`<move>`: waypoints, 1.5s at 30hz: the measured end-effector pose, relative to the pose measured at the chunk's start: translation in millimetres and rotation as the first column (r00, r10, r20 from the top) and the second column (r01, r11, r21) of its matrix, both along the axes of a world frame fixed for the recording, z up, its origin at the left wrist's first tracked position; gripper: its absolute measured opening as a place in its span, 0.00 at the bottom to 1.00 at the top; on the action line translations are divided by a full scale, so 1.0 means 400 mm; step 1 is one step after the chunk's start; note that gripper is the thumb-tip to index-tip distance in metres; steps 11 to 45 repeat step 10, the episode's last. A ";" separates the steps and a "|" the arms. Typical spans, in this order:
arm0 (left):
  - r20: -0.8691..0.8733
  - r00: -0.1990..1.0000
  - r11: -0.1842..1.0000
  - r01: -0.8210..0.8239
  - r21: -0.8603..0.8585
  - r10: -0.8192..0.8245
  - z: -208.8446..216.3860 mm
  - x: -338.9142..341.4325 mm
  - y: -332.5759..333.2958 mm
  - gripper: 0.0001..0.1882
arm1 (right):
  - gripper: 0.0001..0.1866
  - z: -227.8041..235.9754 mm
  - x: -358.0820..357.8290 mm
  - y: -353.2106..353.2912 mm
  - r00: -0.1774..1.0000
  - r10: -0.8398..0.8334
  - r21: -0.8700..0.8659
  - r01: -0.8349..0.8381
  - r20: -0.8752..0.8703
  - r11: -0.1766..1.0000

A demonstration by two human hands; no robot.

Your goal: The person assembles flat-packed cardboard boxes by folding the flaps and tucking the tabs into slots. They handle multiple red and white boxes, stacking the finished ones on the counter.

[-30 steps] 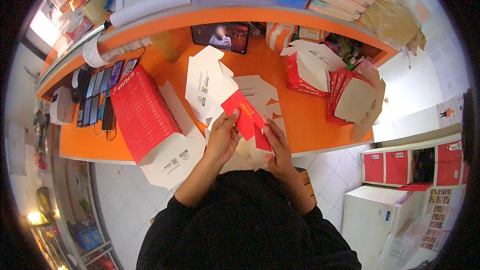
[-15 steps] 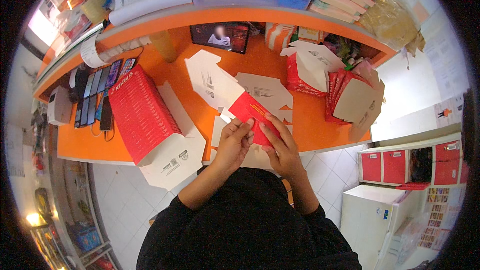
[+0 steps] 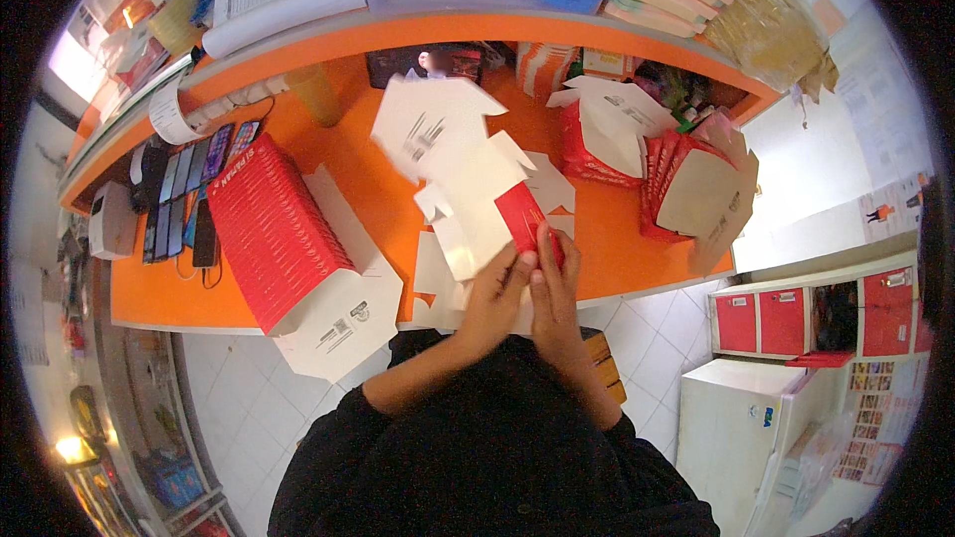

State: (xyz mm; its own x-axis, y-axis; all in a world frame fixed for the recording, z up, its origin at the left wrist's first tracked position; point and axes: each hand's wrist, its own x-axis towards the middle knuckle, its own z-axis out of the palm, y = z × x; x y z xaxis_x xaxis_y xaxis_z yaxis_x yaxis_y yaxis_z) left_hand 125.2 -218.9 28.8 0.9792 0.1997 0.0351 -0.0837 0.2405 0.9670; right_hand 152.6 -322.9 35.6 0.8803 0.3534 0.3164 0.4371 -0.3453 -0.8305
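A red and white cardboard box blank [image 3: 468, 179] is held up over the desk's front edge, its pale inner side and notched flaps spread out. My left hand [image 3: 491, 300] is closed on its near edge. Beside it, my right hand [image 3: 557, 298] grips the red panel, thumb and fingers pressed together. Beneath the held piece lies another flat blank [image 3: 550, 189], partly covered. To the left of my hands is a long row of nested red boxes [image 3: 274, 234] with a white flap toward me.
Folded red boxes [image 3: 604, 134] and a second stack [image 3: 686, 184] stand at the right of the orange desk [image 3: 159, 293]. Several phones [image 3: 189, 184] lie at the left. A lit screen [image 3: 383, 68] leans at the back beneath a shelf [image 3: 328, 42]. A white cabinet [image 3: 721, 428] stands at lower right.
The held blank has swung round and opened out, showing more of its pale inside. Both hands have moved slightly toward me and closer together, the right one now more closed.
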 end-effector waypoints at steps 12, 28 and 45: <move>-0.233 0.874 0.829 0.481 0.286 -0.426 0.009 -0.044 0.176 0.19 | 0.21 -0.016 0.154 -0.059 0.984 0.176 -0.116 -0.179 -0.032 0.977; -0.233 0.874 0.829 0.481 0.286 -0.426 0.009 -0.044 0.176 0.19 | 0.21 -0.016 0.154 -0.059 0.984 0.176 -0.116 -0.179 -0.032 0.977; -0.233 0.874 0.829 0.481 0.286 -0.426 0.009 -0.044 0.176 0.19 | 0.21 -0.016 0.154 -0.059 0.984 0.176 -0.116 -0.179 -0.032 0.977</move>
